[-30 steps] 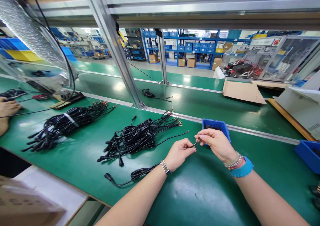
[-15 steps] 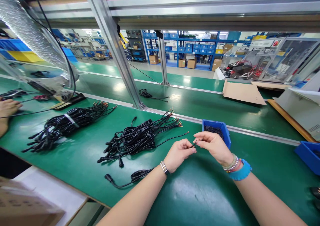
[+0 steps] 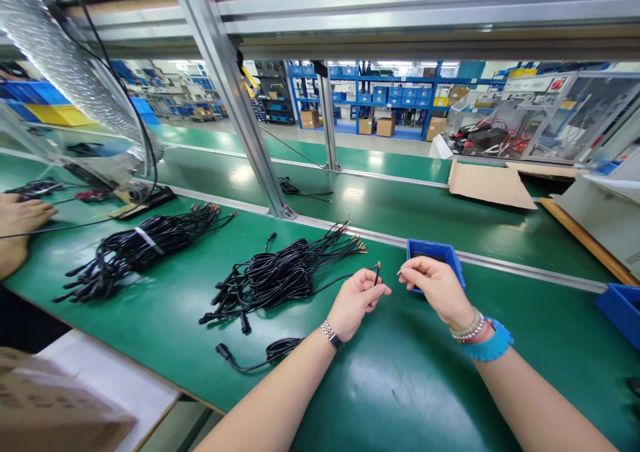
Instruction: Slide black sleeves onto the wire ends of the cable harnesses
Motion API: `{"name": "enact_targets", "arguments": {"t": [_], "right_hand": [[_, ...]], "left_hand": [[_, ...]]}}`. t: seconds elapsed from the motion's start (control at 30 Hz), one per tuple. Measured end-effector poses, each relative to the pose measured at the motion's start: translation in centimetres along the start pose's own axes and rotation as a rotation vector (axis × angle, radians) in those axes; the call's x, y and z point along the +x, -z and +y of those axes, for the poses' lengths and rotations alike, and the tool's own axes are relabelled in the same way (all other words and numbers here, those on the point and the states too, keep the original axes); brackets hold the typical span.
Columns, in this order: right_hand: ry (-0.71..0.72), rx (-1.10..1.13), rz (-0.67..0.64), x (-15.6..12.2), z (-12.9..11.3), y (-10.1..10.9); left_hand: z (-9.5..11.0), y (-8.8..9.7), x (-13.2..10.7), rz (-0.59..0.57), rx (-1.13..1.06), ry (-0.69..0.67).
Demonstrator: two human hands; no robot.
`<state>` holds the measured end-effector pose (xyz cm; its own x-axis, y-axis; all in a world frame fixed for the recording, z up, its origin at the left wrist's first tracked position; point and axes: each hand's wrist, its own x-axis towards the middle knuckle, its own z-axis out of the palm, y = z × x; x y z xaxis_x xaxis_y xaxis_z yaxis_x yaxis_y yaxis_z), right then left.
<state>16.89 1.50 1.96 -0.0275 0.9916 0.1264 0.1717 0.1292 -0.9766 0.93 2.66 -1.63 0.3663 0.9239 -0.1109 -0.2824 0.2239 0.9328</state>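
My left hand (image 3: 356,301) is closed in a pinch on the stripped end of a black cable (image 3: 376,273), which points up between its fingers. The cable's coiled body and plug (image 3: 260,355) lie on the green table (image 3: 400,385) under my left forearm. My right hand (image 3: 434,287) is closed in a pinch a little to the right, apart from the cable end; what it holds is too small to make out. It hovers in front of a small blue bin (image 3: 434,252) that holds small dark parts.
Two bundles of black cables lie on the table, one at the centre (image 3: 280,273) and one tied at the left (image 3: 140,247). Another person's hand (image 3: 17,222) rests at the far left. A second blue bin (image 3: 620,304) sits at the right, cardboard (image 3: 487,185) beyond.
My hands met at the cable end before; now they have drawn apart, with the cable end left upright in my left hand.
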Motion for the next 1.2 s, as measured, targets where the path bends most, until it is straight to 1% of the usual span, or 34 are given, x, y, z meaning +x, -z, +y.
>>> {"name": "enact_targets", "arguments": {"t": [0.1, 0.23, 0.4, 0.57, 0.63, 0.9, 1.2], "right_hand": [[0.023, 0.002, 0.036, 0.03, -0.28, 0.27], [0.037, 0.001, 0.056, 0.03, -0.06, 0.04], [0.035, 0.015, 0.057, 0.07, 0.14, -0.1], [0.052, -0.004, 0.097, -0.12, -0.16, -0.23], [0.046, -0.012, 0.1, -0.18, -0.21, -0.32], [0.049, -0.039, 0.088, -0.08, 0.06, -0.43], [0.042, -0.044, 0.088, -0.14, 0.0, -0.33]], "left_hand": [[-0.14, 0.07, 0.17, 0.011, 0.039, 0.005], [-0.42, 0.22, 0.31, 0.04, 0.085, -0.007], [-0.28, 0.16, 0.07, 0.027, 0.21, -0.083], [-0.15, -0.03, -0.16, 0.101, 0.356, -0.12], [-0.19, -0.07, -0.18, 0.112, 0.387, -0.138], [-0.33, -0.17, -0.36, 0.061, 0.417, -0.15], [-0.43, -0.02, -0.3, 0.057, 0.438, -0.132]]}}
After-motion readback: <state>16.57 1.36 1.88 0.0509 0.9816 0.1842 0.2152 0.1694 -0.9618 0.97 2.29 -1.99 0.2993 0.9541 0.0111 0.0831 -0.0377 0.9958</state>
